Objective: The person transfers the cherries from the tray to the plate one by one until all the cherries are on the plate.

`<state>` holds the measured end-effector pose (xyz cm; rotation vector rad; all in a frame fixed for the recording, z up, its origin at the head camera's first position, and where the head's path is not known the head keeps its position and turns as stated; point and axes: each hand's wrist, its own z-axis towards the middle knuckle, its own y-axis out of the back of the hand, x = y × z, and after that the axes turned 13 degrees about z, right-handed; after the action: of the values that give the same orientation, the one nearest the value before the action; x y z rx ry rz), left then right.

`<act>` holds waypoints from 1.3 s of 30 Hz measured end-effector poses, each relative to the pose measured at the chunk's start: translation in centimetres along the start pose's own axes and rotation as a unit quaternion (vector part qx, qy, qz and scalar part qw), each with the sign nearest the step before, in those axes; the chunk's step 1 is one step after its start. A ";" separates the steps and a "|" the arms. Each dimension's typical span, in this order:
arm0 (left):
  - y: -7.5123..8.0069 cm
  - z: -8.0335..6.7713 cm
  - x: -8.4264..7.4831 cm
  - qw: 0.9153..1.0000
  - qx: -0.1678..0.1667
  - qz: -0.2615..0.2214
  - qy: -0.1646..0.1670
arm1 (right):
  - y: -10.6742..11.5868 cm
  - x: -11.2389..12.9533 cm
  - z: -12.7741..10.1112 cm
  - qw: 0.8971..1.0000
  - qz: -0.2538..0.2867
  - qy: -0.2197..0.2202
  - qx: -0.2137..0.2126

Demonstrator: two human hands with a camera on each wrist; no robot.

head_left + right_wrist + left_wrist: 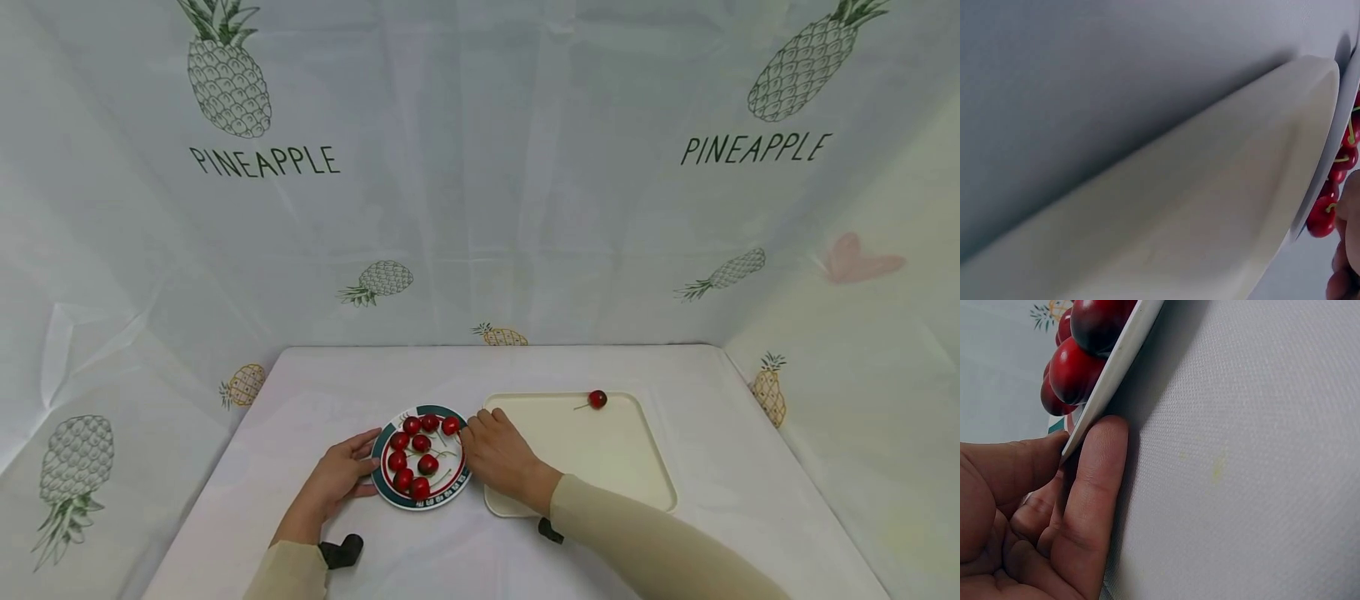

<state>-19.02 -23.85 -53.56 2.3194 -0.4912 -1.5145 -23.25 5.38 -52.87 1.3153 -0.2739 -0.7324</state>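
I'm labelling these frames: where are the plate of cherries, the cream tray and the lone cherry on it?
plate [380,475]: head view, green rim at its left.
cream tray [600,458]: head view, bare middle.
lone cherry [597,399]: head view, red body.

I'm looking down at a white table [315,392] covered in a finely woven cloth, its far edge running straight across ahead of me. Pale, slightly creased sheeting [480,208] hangs behind it and wraps round both sides, closing me in. It's printed with pineapples: a big outlined one [227,71] up on the left and another [806,58] up on the right, each with the word PINEAPPLE beneath. Smaller yellow pineapples [501,335] peek out along the table's edge. The light is soft and even.
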 end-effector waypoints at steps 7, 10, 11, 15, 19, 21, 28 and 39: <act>0.0 0.2 0.0 1.000 0.001 -0.003 -0.002 | 0.0 0.9 0.7 0.999 -0.020 -0.009 0.042; 0.0 0.3 0.1 1.000 0.002 -0.004 -0.001 | 0.1 1.1 0.9 0.998 -0.022 -0.012 0.055; 0.1 0.3 0.1 1.000 0.003 -0.004 -0.001 | 0.1 1.2 0.9 0.998 -0.022 -0.012 0.058; 0.1 0.4 0.1 1.000 0.004 -0.006 -0.003 | 0.2 1.3 0.9 0.998 -0.015 -0.016 0.066; 0.1 0.5 0.2 1.000 0.003 -0.007 -0.006 | 0.2 1.2 0.8 0.997 0.001 -0.024 0.070; 0.1 0.5 0.2 1.000 0.003 -0.008 -0.007 | 0.2 1.1 0.7 0.997 0.011 -0.028 0.070; 0.1 0.4 0.3 1.000 0.004 -0.010 -0.009 | 0.7 0.6 0.7 0.998 0.027 -0.040 0.040; 0.0 0.3 0.7 1.000 0.003 -0.013 -0.010 | 0.6 -2.0 -0.3 0.994 0.062 -0.083 -0.017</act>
<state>-19.06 -24.18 -54.29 2.3255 -0.4734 -1.5523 -24.43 6.88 -51.97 1.1964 -0.4714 -0.7376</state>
